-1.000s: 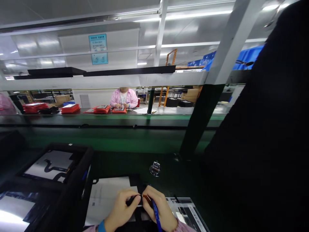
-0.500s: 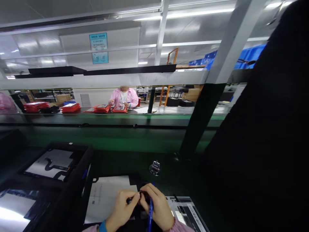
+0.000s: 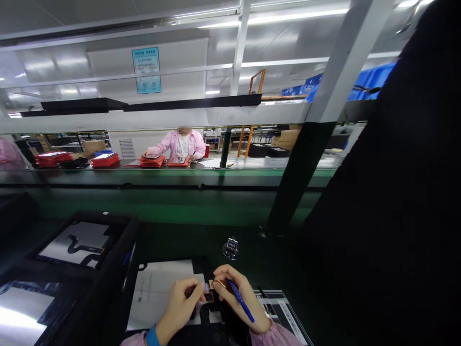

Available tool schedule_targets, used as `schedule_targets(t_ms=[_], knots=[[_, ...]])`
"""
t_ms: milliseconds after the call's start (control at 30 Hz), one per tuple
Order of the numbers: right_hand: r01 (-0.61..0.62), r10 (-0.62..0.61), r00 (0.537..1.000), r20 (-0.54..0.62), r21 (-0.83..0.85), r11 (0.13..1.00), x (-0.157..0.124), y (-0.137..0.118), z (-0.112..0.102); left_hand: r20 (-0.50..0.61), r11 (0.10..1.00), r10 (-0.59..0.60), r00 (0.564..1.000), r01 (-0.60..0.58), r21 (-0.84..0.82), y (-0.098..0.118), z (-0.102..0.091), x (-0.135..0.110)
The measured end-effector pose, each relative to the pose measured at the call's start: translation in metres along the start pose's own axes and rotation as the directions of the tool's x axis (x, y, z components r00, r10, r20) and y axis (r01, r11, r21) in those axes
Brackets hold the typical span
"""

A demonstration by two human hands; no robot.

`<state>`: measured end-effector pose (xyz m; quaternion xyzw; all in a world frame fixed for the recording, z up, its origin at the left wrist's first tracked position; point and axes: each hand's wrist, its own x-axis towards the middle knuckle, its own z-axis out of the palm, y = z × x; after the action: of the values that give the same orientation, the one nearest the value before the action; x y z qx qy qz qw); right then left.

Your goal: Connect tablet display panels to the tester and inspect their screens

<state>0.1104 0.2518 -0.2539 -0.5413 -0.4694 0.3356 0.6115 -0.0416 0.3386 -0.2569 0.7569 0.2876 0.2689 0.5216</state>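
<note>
Where fingers met before, a gap now, gold-edged piece showing

Left hand and right hand now parted; gold-edged flex cable end exposed between them. Blue pen swung, lower end rightward. Co-worker's hand shifted onto red stack.

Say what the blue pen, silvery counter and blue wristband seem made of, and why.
Blue pen: probably smooth plastic, given its strong, saturated colour. Silvery counter: likely polished metal; it shows bright, mirror-like glints. Blue wristband: flat, matt colour suggests fabric or rubber; I cannot tell which.
</note>
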Motion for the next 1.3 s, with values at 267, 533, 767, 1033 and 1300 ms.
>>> schedule_targets(t_ms=[267, 533, 767, 1033, 1300], knots=[[-0.016, 0.015, 0.998, 0.064, 0.015, 1.000, -0.003, -0.002, 0.003, 0.020, 1.000, 0.011, 1.000, -0.011, -0.005, 0.005, 0.000, -0.002], [-0.045, 0.044, 0.997, 0.067, 0.012, 0.999, -0.003, -0.007, 0.004, 0.032, 1.000, 0.013, 0.999, -0.013, 0.012, 0.005, 0.000, -0.003], [-0.030, 0.029, 0.998, 0.056, 0.020, 0.999, -0.003, -0.003, 0.004, 0.021, 1.000, 0.015, 1.000, -0.015, 0.020, 0.006, 0.001, -0.003], [-0.048, 0.048, 0.998, 0.044, -0.002, 0.999, -0.003, -0.003, 0.005, 0.026, 0.998, 0.038, 0.999, -0.039, 0.043, 0.005, 0.001, -0.002], [-0.024, 0.025, 1.000, -0.011, 0.025, 0.999, -0.004, 0.006, 0.010, 0.010, 0.983, 0.093, 0.996, -0.093, 0.157, 0.007, -0.001, -0.004]])
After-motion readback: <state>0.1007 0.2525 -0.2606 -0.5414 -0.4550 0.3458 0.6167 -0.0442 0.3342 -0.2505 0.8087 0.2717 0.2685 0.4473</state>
